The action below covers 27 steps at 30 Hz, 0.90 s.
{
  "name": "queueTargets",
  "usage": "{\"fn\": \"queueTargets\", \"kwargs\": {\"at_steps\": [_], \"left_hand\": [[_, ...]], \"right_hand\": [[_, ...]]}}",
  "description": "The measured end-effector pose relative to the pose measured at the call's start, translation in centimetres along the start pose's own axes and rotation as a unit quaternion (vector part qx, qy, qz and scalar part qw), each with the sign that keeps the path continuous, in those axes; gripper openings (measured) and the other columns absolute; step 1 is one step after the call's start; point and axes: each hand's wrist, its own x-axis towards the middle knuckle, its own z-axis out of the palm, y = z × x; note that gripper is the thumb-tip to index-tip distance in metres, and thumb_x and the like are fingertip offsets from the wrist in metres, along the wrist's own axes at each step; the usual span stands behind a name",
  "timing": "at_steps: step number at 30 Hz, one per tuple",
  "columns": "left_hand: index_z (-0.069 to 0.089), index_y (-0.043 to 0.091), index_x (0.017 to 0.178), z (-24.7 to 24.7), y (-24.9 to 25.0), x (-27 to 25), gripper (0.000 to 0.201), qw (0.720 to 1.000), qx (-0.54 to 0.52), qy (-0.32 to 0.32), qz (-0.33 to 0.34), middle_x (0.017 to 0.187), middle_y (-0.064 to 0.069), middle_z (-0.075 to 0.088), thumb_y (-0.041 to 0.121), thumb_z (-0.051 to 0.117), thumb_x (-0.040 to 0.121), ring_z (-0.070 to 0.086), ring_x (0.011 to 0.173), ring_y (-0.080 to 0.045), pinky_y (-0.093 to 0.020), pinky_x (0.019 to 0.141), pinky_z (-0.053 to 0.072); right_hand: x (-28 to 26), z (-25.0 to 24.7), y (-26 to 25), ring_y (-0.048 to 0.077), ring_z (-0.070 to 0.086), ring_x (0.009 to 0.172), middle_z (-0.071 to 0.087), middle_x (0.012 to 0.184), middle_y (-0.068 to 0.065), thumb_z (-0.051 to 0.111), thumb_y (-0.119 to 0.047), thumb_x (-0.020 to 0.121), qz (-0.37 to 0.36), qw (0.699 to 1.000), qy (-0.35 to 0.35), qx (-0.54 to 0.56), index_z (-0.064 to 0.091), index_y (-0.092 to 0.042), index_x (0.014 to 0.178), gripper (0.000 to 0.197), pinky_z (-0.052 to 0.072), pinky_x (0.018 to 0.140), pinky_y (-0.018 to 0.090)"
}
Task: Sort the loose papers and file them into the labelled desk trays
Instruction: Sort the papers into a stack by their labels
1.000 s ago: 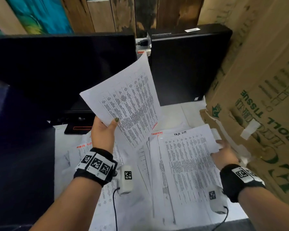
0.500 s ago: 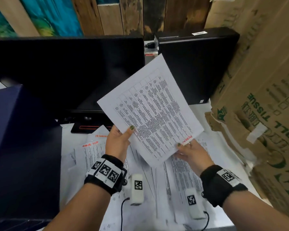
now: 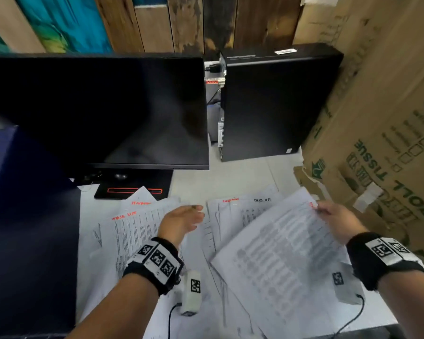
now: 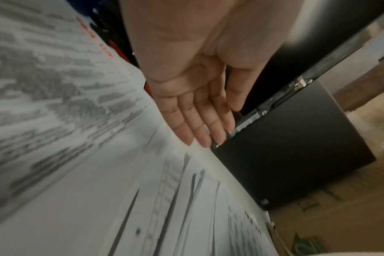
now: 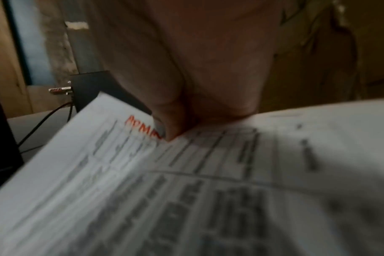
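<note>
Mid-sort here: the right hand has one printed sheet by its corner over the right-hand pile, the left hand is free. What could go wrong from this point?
1. The right hand pinches the sheet only at its top corner, so it may sag, swing or slip out.
2. The loose papers on the desk overlap untidily; the sheet could land on the wrong pile.
3. The open left hand hovers low over those papers and might brush them further askew.

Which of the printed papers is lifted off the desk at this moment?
The sheet pinched at its far corner by the right hand. The other papers lie flat on the desk.
</note>
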Motion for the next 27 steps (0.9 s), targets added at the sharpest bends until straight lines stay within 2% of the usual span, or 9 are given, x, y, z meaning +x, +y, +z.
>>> {"fn": "queueTargets", "kwargs": {"at_steps": [4,9,12,15,19,21,23,25,27], "left_hand": [[0.064,0.000,0.113,2.3,-2.4,0.1,0.024,0.996,0.052,-0.044,-0.063,0.105,-0.015,0.065,0.003,0.054,0.091,0.061,0.094,-0.021,-0.020,0.077,0.048],[0.060,0.003,0.121,4.9,-4.7,0.6,0.033,0.988,0.084,-0.072,-0.107,0.113,-0.012,0.062,-0.001,0.056,0.089,0.057,0.102,-0.020,-0.021,0.080,0.050],[0.053,0.004,0.128,6.1,-5.6,0.9,0.040,0.985,0.088,-0.079,-0.124,0.106,-0.012,0.062,-0.002,0.056,0.088,0.058,0.092,-0.019,-0.020,0.073,0.050],[0.048,0.009,0.130,7.2,-5.8,0.7,0.043,0.987,0.068,-0.061,-0.135,0.096,-0.008,0.059,-0.001,0.056,0.089,0.056,0.081,-0.016,-0.020,0.064,0.050],[0.055,0.011,0.110,8.1,-5.6,0.2,0.022,0.979,0.084,-0.074,-0.170,0.074,-0.003,0.054,0.016,0.061,0.090,0.048,0.060,-0.013,-0.022,0.052,0.041],[0.060,0.011,0.110,8.4,-5.7,0.0,0.025,0.969,0.171,-0.104,-0.142,0.070,-0.004,0.055,0.027,0.060,0.090,0.049,0.059,-0.012,-0.019,0.048,0.037],[0.060,0.014,0.119,8.9,-5.6,-0.4,0.028,0.962,0.249,-0.092,-0.058,0.093,-0.009,0.067,0.026,0.052,0.095,0.059,0.075,-0.012,-0.014,0.052,0.039],[0.057,0.015,0.124,9.2,-5.0,-0.8,0.029,0.966,0.251,-0.055,0.013,0.119,-0.004,0.063,0.021,0.044,0.099,0.056,0.095,-0.011,-0.015,0.072,0.042],[0.053,0.012,0.125,8.8,-3.6,-1.3,0.029,0.976,0.214,0.015,0.049,0.124,0.001,0.058,0.017,0.038,0.101,0.051,0.105,-0.011,-0.017,0.084,0.035]], "right_hand": [[0.4,0.5,1.4,0.025,0.055,0.072,0.057,0.087,0.009,0.032,-0.001,0.095,-0.005,0.982,-0.061,-0.176,0.055,-0.025,0.093,0.033,0.039,0.059,0.031],[0.8,2.2,3.1,0.021,0.055,0.074,0.057,0.093,0.007,0.038,-0.007,0.095,0.007,0.966,-0.059,-0.253,0.057,-0.024,0.095,0.025,0.040,0.054,0.022],[0.5,2.9,3.8,0.022,0.057,0.079,0.055,0.093,0.005,0.034,-0.011,0.093,-0.002,0.964,-0.036,-0.265,0.058,-0.023,0.094,0.026,0.050,0.073,0.032],[-0.1,3.1,3.9,0.024,0.052,0.086,0.048,0.096,0.004,0.033,-0.010,0.095,-0.014,0.966,-0.020,-0.258,0.052,-0.021,0.088,0.023,0.044,0.081,0.037],[-0.2,3.5,4.5,0.026,0.053,0.100,0.053,0.110,0.004,0.036,-0.013,0.097,-0.029,0.973,0.005,-0.230,0.059,-0.020,0.100,0.024,0.041,0.091,0.042],[-0.2,3.6,4.4,0.026,0.053,0.105,0.053,0.116,0.004,0.037,-0.013,0.098,-0.032,0.974,0.010,-0.223,0.059,-0.016,0.112,0.027,0.039,0.095,0.042],[0.0,3.6,3.8,0.025,0.052,0.107,0.050,0.118,0.003,0.036,-0.011,0.097,-0.029,0.971,0.013,-0.236,0.057,-0.018,0.115,0.029,0.035,0.098,0.043],[0.6,3.3,3.4,0.024,0.052,0.106,0.052,0.115,0.001,0.035,-0.008,0.094,-0.034,0.966,0.007,-0.256,0.053,-0.025,0.115,0.032,0.035,0.099,0.047],[1.5,3.2,3.0,0.023,0.053,0.107,0.057,0.115,0.003,0.035,-0.003,0.090,-0.053,0.970,-0.011,-0.238,0.051,-0.028,0.120,0.042,0.037,0.098,0.051]]}}
